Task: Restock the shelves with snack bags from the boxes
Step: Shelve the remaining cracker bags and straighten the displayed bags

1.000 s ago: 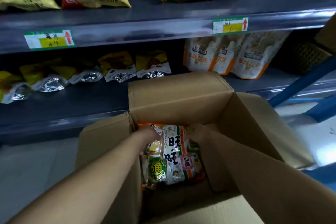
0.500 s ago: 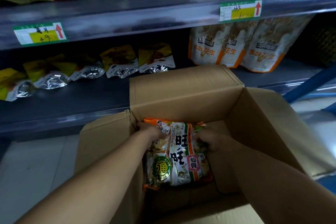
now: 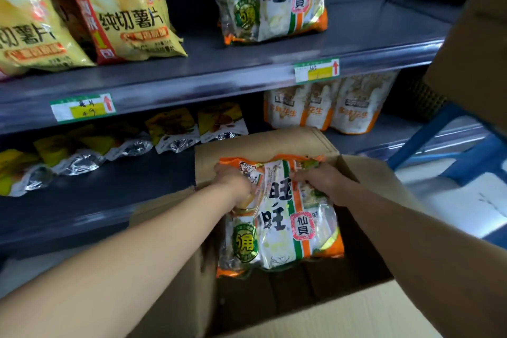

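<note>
while over box (image 3: 274, 143), curled fingers (image 3: 300, 175) round snack bag (image 3: 282, 217)

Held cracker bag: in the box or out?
Partly out, held upright. The left hand and right hand grip the top of the cracker bag; its lower end hangs within the opening of the cardboard box.

- The camera on my head looks forward and down into the box (image 3: 255, 144), very near it.
- It faces the shelves (image 3: 192, 84) close up; the far right edge seems blurred.
</note>
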Action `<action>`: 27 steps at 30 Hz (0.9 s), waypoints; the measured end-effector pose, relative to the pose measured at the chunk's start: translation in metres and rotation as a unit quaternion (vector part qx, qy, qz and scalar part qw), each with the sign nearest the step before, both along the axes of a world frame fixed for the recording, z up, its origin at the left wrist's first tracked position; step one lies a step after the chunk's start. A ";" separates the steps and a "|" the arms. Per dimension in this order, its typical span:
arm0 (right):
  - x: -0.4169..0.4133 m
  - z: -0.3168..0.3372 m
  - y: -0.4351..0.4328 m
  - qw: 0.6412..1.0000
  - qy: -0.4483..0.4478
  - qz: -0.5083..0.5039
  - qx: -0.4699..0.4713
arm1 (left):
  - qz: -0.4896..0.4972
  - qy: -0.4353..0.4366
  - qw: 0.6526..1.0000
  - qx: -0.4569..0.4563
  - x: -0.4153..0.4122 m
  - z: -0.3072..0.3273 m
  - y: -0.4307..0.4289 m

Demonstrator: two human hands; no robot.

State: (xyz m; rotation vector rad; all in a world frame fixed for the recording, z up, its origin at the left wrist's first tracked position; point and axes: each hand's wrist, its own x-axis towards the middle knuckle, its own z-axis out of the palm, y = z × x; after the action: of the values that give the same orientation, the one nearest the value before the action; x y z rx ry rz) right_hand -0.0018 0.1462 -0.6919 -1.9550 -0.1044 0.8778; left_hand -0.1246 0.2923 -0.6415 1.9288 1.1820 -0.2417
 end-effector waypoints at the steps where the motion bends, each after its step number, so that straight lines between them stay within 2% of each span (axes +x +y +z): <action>1: 0.002 0.017 -0.004 0.999 -0.030 -0.025 0.002 | 0.011 -0.034 0.999 -0.013 0.000 0.015 -0.004; 6: 0.013 0.096 -0.017 0.971 -0.202 -0.096 0.080 | -0.026 -0.163 0.986 0.016 0.015 0.075 -0.015; 10: 0.035 0.159 -0.006 0.948 -0.281 -0.107 0.107 | -0.069 -0.214 0.966 0.128 0.029 0.131 -0.023; 15: 0.065 0.234 0.016 0.918 -0.341 -0.124 0.163 | -0.094 -0.261 0.939 0.205 0.053 0.211 -0.006; 20: 0.092 0.290 0.046 0.883 -0.391 -0.156 0.209 | -0.063 -0.351 0.907 0.226 0.083 0.265 0.024; 24: 0.109 0.305 0.068 0.884 -0.403 -0.157 0.179 | -0.039 -0.390 0.895 0.215 0.105 0.272 0.052; 27: 0.114 0.283 0.077 0.901 -0.400 -0.160 0.055 | 0.008 -0.367 0.913 0.178 0.116 0.251 0.071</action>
State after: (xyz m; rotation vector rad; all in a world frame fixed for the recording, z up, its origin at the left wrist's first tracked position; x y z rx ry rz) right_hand 0.1119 0.2236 -0.4094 -2.0320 -0.2909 -0.1808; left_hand -0.0086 0.3635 -0.3906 2.0273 0.7496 0.7063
